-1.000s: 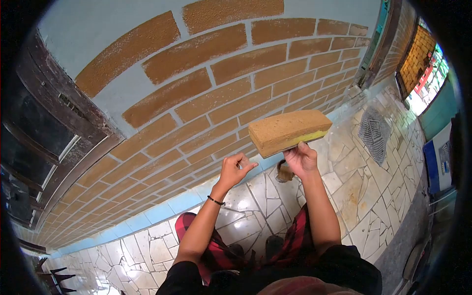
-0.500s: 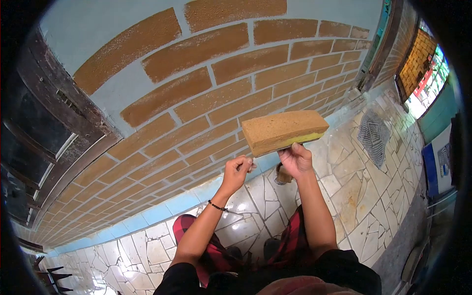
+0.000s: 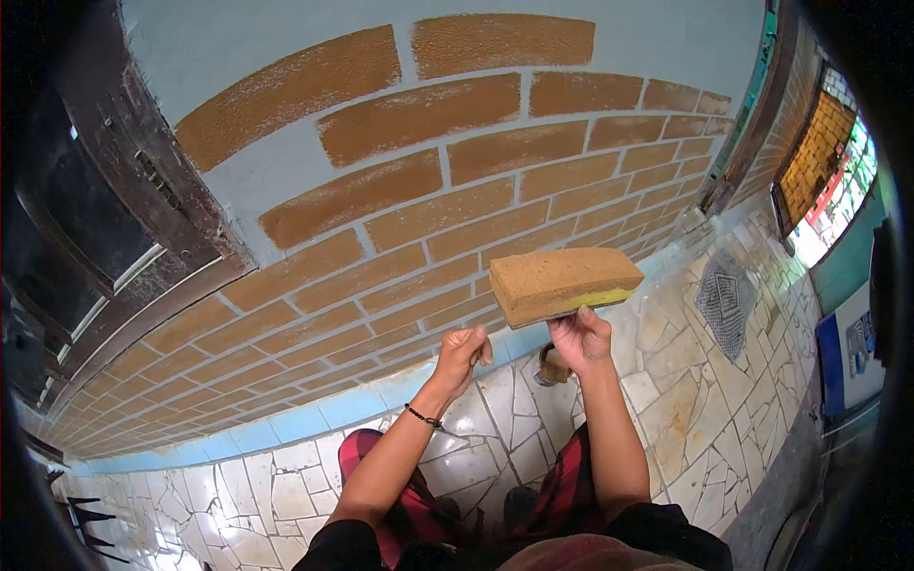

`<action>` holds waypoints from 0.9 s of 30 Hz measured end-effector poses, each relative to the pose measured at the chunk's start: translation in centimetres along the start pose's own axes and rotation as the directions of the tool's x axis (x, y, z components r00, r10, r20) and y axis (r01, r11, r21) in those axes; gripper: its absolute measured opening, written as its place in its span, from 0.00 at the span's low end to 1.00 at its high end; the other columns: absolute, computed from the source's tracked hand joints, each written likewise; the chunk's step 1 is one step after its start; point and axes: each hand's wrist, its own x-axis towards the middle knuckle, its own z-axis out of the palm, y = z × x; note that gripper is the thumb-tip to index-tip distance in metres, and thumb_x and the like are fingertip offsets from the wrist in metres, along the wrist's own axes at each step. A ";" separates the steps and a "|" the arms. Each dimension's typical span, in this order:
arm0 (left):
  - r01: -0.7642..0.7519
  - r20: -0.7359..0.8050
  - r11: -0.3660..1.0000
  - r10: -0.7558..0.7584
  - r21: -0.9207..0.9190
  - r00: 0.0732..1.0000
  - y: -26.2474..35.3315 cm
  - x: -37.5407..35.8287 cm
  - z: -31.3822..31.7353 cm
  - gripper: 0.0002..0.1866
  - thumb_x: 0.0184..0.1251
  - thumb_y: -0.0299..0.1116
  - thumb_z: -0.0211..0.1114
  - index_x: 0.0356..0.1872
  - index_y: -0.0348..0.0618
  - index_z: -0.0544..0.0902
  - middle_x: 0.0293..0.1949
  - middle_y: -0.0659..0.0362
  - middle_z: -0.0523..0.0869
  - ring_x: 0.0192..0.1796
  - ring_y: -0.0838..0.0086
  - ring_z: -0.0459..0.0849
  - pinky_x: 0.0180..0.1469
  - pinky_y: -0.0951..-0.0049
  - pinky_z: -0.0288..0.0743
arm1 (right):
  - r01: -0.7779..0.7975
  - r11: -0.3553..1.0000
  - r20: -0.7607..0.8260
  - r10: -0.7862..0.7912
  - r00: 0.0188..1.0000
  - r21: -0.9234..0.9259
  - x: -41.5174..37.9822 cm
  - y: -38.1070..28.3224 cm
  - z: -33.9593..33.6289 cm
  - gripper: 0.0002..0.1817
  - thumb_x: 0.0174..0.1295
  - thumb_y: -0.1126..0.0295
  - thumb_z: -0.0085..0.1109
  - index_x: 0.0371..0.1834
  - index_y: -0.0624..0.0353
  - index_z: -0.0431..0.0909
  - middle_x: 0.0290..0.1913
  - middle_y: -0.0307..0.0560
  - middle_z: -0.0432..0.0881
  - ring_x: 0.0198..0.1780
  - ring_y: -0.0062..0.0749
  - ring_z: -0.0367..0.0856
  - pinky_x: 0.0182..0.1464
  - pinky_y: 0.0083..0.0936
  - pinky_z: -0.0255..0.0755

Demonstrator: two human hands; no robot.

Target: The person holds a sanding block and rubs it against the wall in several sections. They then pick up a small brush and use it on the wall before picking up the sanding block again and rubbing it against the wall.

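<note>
My right hand (image 3: pixel 583 341) grips a rectangular sponge block (image 3: pixel 562 276) from below, thumb on its near side. The block's upper face is coated in brown paint, and yellow sponge shows along its side. A dark, thin backing lies beneath it. To the left of the block, apart from it, my left hand (image 3: pixel 462 357) is closed with curled fingers. Whatever is inside those fingers, if anything, is hidden. Ahead of both hands stands a grey wall (image 3: pixel 286 190) covered in brown painted brick shapes (image 3: pixel 419 114).
A small brown-stained container (image 3: pixel 552 366) sits on the pale stone-tiled floor (image 3: pixel 495 409) behind my right hand. A grey mat (image 3: pixel 725 305) lies to the right. At left is a dark wooden window frame (image 3: pixel 167 190). Light blue tiles (image 3: pixel 324 409) edge the wall's foot.
My left hand has drawn away from the block's near corner. The view has tilted slightly up, so the wall, the block and the right hand appear lower.
</note>
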 end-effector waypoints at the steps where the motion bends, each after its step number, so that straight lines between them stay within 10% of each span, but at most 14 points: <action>1: 0.022 0.022 0.998 -0.021 -0.060 1.000 0.0 0.1 0.0 0.30 0.86 0.52 0.62 0.19 0.47 0.78 0.23 0.59 0.84 0.28 0.75 0.80 0.32 0.72 0.71 | -0.007 1.000 -0.004 0.007 1.000 0.002 -0.1 0.1 0.0 0.33 0.63 0.77 0.75 0.73 0.60 0.75 0.71 0.47 0.82 0.73 0.42 0.79 0.80 0.44 0.70; 8: 0.272 -0.097 0.962 -0.272 -0.013 0.957 0.2 0.5 2.3 0.31 0.87 0.59 0.57 0.23 0.48 0.77 0.27 0.63 0.81 0.33 0.74 0.82 0.38 0.75 0.72 | -0.008 0.999 0.005 0.008 1.000 -0.036 -0.3 0.3 0.0 0.33 0.63 0.77 0.75 0.73 0.60 0.76 0.71 0.47 0.83 0.74 0.41 0.79 0.80 0.44 0.71; 17: 0.193 0.018 0.980 -0.192 -0.043 0.981 -1.7 0.9 -0.1 0.31 0.89 0.57 0.55 0.21 0.53 0.65 0.21 0.66 0.68 0.33 0.70 0.78 0.38 0.70 0.69 | -0.012 1.000 -0.003 0.012 1.000 -0.002 -0.4 0.4 0.2 0.34 0.62 0.77 0.76 0.72 0.60 0.76 0.70 0.46 0.83 0.73 0.41 0.79 0.80 0.43 0.70; 27: 0.231 -0.009 0.967 -0.231 0.105 0.973 -3.6 0.6 -0.5 0.07 0.81 0.34 0.69 0.47 0.42 0.89 0.37 0.60 0.91 0.36 0.79 0.85 0.38 0.75 0.74 | -0.026 0.997 -0.014 0.025 1.000 -0.066 -0.5 1.4 1.3 0.33 0.59 0.72 0.80 0.69 0.62 0.78 0.67 0.47 0.87 0.71 0.39 0.82 0.79 0.40 0.69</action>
